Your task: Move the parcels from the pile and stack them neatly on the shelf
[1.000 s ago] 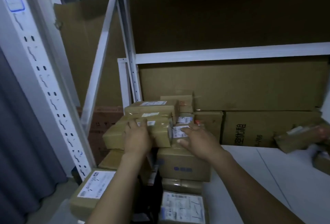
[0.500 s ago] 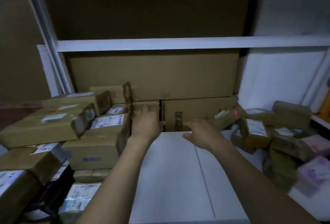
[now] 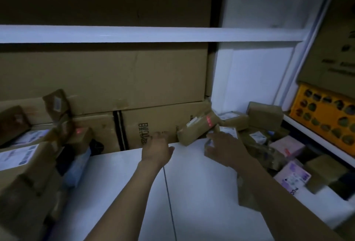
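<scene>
**Left hand [image 3: 156, 149] and right hand [image 3: 224, 149] open above the shelf board [image 3: 192, 192]**

The left hand stretches forward over the white shelf board, fingers loosely straight and holding nothing. Its fingertips are near the printed carton [image 3: 153, 125] that stands at the far back. The right hand lies to its right with fingers spread wide, at the near-left edge of the parcel pile [image 3: 269, 144]. Blur hides whether its fingertips touch a parcel there. Just beyond the two hands, a tilted brown parcel [image 3: 197, 128] with a red mark leans at the pile's left side, its lower corner at the board. The parcel pile is a loose heap of brown and pinkish packets on the right of the shelf board. At the left edge of the view, stacked parcels [image 3: 28, 164] with white labels sit one upon another. A yellow crate [image 3: 324, 121] sits at the far right, past the pile.
</scene>
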